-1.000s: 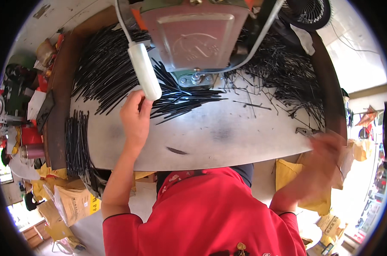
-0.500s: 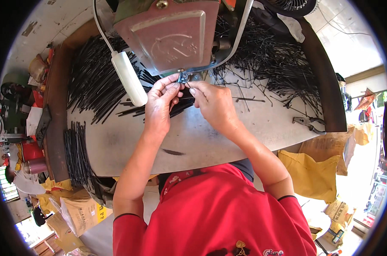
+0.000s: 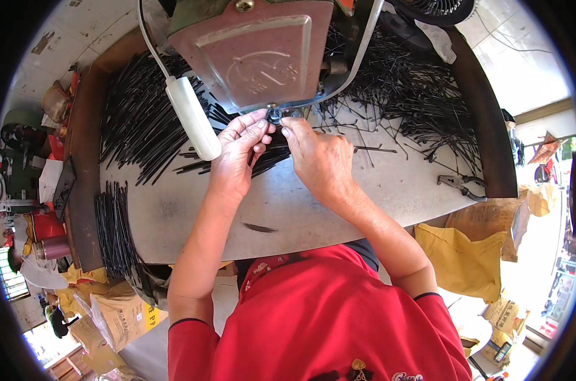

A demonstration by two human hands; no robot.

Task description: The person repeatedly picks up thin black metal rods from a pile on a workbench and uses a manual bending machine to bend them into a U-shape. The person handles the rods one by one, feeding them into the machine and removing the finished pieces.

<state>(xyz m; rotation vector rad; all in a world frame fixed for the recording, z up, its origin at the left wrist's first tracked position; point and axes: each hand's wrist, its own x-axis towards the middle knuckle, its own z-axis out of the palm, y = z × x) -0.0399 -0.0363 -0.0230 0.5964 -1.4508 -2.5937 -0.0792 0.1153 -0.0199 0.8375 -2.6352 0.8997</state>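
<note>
Just under the head of a reddish-brown machine (image 3: 253,60), my two hands meet at a small dark metal part (image 3: 274,117). My left hand (image 3: 237,149) is closed, with thumb and forefinger pinched at the left side of that part. From the other side, my right hand (image 3: 323,159) comes in with its thumb and forefinger pressed together and the other fingers curled. Whatever sits between the fingertips is too small to make out. Behind my hands, dark rods (image 3: 272,155) lie on the metal tabletop (image 3: 288,209).
Black rods (image 3: 142,120) lie piled at left, with a bundle (image 3: 114,222) at the near left edge. Tangled thin black rods (image 3: 415,108) cover the far right. Pliers (image 3: 462,185) rest near the right rim. A white lamp (image 3: 194,119) hangs beside my left hand.
My right hand has turned slightly, its knuckles shifting right and down, while its fingertips stay at the machine. My left hand has shifted slightly left and keeps its pinch.
</note>
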